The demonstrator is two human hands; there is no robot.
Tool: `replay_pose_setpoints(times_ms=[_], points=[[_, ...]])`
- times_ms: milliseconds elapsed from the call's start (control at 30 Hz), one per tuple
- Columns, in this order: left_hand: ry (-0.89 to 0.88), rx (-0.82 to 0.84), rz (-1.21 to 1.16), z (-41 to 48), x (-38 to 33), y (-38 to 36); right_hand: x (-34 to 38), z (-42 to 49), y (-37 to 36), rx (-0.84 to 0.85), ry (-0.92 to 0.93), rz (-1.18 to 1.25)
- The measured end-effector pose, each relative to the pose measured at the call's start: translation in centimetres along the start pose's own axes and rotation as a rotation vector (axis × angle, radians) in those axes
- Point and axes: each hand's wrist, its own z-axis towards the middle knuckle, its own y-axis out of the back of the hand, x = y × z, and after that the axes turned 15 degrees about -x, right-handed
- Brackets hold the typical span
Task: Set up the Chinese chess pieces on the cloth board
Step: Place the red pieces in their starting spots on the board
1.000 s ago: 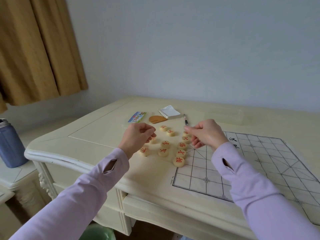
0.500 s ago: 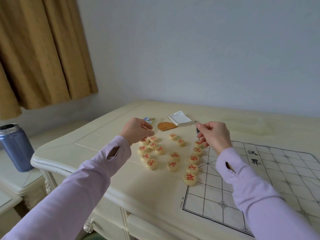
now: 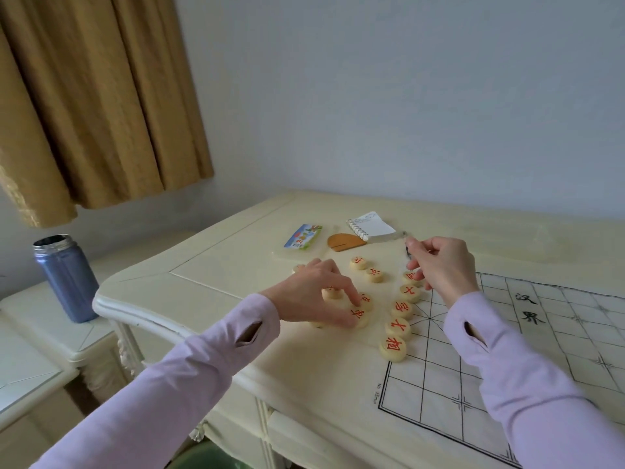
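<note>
A cloth board [image 3: 507, 353] with a black grid lies on the right of the cream table. Five round pale chess pieces with red characters line its left edge, from one [image 3: 393, 347] up to another [image 3: 412, 277]. Several loose pieces [image 3: 374, 275] lie left of that row. My left hand [image 3: 311, 292] reaches down into the loose group, index finger and thumb pinching one piece [image 3: 360, 316]. My right hand [image 3: 439, 265] hovers over the top of the row with curled fingers. Whether it holds anything is hidden.
Behind the pieces lie a spiral notepad [image 3: 370, 226], a brown wooden shape [image 3: 345, 242], a colourful card pack [image 3: 302, 236] and a pen [image 3: 407, 253]. A blue flask [image 3: 66, 277] stands on a lower side table at left. The table's rounded edge [image 3: 142, 319] is near my left forearm.
My left hand has gone from a raised fist down onto the loose pieces, its fingers now spread around one. The right hand stays curled over the row's top end.
</note>
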Motion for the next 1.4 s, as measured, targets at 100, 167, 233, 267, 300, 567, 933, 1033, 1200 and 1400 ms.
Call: replay_pose_setpoints(times_ms=[100,167,233,267,300,567,933,1033,1200,1400], points=[[0.041,-0.018,-0.007,-0.1,1.1,0.5,0.0,-0.1,-0.1,0.004,0.009,-0.002],[0.083,-0.034,-0.032,-0.4,1.9,1.1,0.0,-0.1,0.0,0.006,0.008,0.007],[0.107,-0.038,-0.069,-0.9,2.7,1.7,-0.1,-0.1,-0.1,0.009,0.011,0.003],[0.108,-0.029,-0.079,-1.1,3.1,1.9,-0.1,-0.1,-0.1,0.011,0.012,-0.002],[0.104,-0.013,-0.082,-1.3,3.3,2.1,-0.1,-0.1,-0.1,0.013,0.012,-0.003],[0.14,-0.062,-0.064,-1.0,5.2,2.3,-0.1,-0.2,-0.3,0.016,0.0,0.008],[0.542,-0.292,-0.036,3.3,5.1,1.6,-0.1,-0.1,-0.3,0.011,-0.018,0.011],[0.574,-0.242,-0.008,3.9,4.6,1.4,-0.2,0.0,-0.3,0.011,-0.015,0.008],[0.603,-0.187,0.088,4.6,4.1,1.0,-0.2,0.0,-0.2,0.014,-0.012,0.009],[0.605,-0.098,0.135,5.3,3.6,0.6,-0.3,0.1,-0.2,0.003,-0.018,0.022]])
